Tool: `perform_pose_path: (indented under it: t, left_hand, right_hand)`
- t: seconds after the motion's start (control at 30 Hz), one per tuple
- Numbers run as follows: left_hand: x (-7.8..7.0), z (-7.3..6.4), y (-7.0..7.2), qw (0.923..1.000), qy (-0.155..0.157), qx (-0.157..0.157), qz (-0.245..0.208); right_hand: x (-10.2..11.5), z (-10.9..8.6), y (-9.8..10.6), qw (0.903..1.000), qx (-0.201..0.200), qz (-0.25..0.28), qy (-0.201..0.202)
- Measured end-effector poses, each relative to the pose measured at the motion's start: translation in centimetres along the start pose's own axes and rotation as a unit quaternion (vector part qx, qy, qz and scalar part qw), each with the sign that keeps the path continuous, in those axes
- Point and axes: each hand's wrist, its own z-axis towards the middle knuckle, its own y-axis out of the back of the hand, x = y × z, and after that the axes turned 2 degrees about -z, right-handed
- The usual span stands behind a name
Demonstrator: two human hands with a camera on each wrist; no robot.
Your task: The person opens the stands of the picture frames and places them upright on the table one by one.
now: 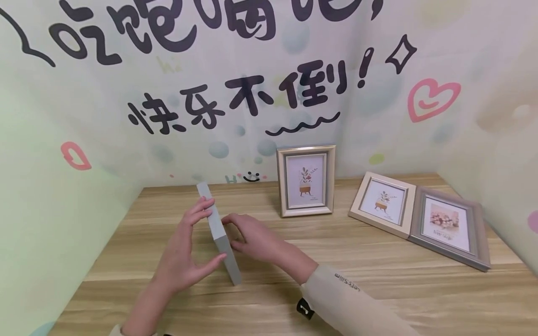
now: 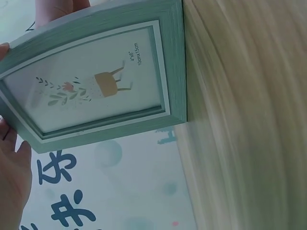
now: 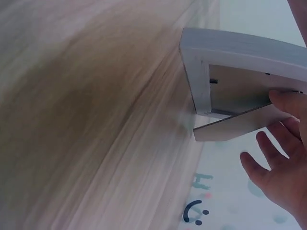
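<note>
A grey-green picture frame (image 1: 215, 219) stands on the table, its narrow edge toward the head camera. My left hand (image 1: 180, 252) grips it, fingers over the top edge and thumb at the near side. Its front (image 2: 173, 62), seen in the left wrist view, has a print of a potted plant. Behind it, my right hand (image 1: 256, 240) pinches the hinged support leg (image 3: 230, 128) between thumb and fingers. In the right wrist view that leg is swung out from the back panel (image 3: 240, 91). The leg is hidden in the head view.
An upright gold-rimmed picture frame (image 1: 306, 212) stands at the back of the wooden table (image 1: 168, 312). To its right, a cream frame (image 1: 357, 200) and a grey-brown frame (image 1: 479, 233) lean back side by side. A printed cloth (image 1: 201, 156) hangs behind.
</note>
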Motion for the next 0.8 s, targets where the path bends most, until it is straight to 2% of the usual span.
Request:
perform_pose_path:
  t: [0.13,0.27,0.33,0.47,0.53,0.7,0.8]
  left_hand:
    - [0.0,0.0,0.2,0.9999,-0.005,0.004,0.007]
    - [0.0,0.2,0.4,0.9998,-0.017,0.009,0.011]
    - [0.0,0.3,0.4,0.9996,-0.023,0.011,0.012]
    - [0.1,0.4,0.3,0.9995,-0.027,0.012,0.01]
    - [0.0,0.4,0.3,0.9995,-0.027,0.012,0.011]
    - [0.1,0.4,0.4,0.9994,-0.029,0.011,0.018]
    - [0.1,0.3,0.5,0.9993,-0.029,0.012,0.019]
  right_hand:
    - [-0.1,-0.2,0.4,0.9966,-0.036,-0.067,0.031]
    - [-0.4,-0.5,1.0,0.9818,-0.084,-0.155,0.071]
    - [-0.5,-0.6,1.2,0.9778,-0.091,-0.172,0.077]
    - [-0.5,-0.9,1.3,0.9834,-0.067,-0.155,0.065]
    - [-0.4,-1.3,1.4,0.9887,-0.053,-0.133,0.046]
    - [-0.4,-2.9,1.5,0.9961,-0.058,-0.066,-0.009]
    - [-0.3,-3.9,1.4,0.9984,-0.044,-0.03,-0.018]
